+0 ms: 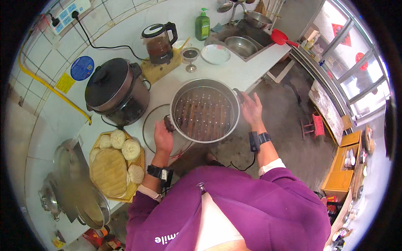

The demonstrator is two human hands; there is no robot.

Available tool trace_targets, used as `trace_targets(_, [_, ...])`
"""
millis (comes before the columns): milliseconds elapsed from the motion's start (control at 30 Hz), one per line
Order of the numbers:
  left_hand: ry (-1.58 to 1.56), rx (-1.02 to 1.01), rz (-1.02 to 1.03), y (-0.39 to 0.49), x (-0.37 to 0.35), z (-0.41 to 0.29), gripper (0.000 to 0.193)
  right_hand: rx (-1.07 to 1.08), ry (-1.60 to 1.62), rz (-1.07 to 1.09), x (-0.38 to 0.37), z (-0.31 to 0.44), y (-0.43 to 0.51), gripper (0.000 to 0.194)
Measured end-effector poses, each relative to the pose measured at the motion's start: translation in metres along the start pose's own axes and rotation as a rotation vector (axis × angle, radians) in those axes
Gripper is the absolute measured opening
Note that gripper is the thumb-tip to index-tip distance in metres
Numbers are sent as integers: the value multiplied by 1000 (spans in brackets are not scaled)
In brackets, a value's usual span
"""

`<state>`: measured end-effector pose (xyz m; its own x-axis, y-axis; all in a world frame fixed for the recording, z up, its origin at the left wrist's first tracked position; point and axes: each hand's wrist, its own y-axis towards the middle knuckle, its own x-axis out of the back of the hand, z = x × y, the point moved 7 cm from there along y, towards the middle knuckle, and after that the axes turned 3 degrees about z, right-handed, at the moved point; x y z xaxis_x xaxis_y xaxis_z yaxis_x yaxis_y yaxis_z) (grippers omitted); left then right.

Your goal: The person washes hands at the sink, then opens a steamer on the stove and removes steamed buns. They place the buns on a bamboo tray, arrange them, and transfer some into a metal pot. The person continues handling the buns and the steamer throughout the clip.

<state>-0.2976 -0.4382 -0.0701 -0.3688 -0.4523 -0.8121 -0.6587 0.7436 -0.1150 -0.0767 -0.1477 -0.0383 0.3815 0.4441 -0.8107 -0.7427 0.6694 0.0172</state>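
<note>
A round metal steamer tier (204, 109) with a perforated bottom is held between my two hands, above the counter's front edge. My left hand (163, 138) is at its dark left handle, with the palm turned up. My right hand (252, 108) is at the right handle, its thumb and fingers partly spread. Partly under the tier, a round glass lid (154, 128) with a dark rim lies on the counter. A woven tray (138, 160) to the left bears several pale buns (131, 149) and a large flat bread (110, 172).
A large electric cooker (117, 91) stands behind the lid. Farther back are an electric glass kettle (158, 44), a metal stemmed dish (190, 59), a white plate (215, 54), a green pump bottle (202, 25) and a sink holding a metal basin (240, 46). A pan (92, 210) is at lower left.
</note>
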Motion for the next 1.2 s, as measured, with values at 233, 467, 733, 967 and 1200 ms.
trace_targets(233, [123, 41, -125, 56, 3, 42, 60, -97, 14, -94, 58, 8, 74, 65])
trace_targets(467, [182, -23, -253, 82, -3, 56, 64, -242, 81, -113, 88, 2, 119, 65])
trace_targets(733, [299, -43, -204, 93, -8, 64, 59, -313, 223, 22, 71, 3, 133, 67])
trace_targets(967, [334, 20, -223, 93, 1, 67, 62, -114, -628, 21, 108, 21, 155, 56])
trace_targets(1200, [320, -61, -297, 61, 9, 35, 58, 50, -806, -27, 77, 32, 155, 38])
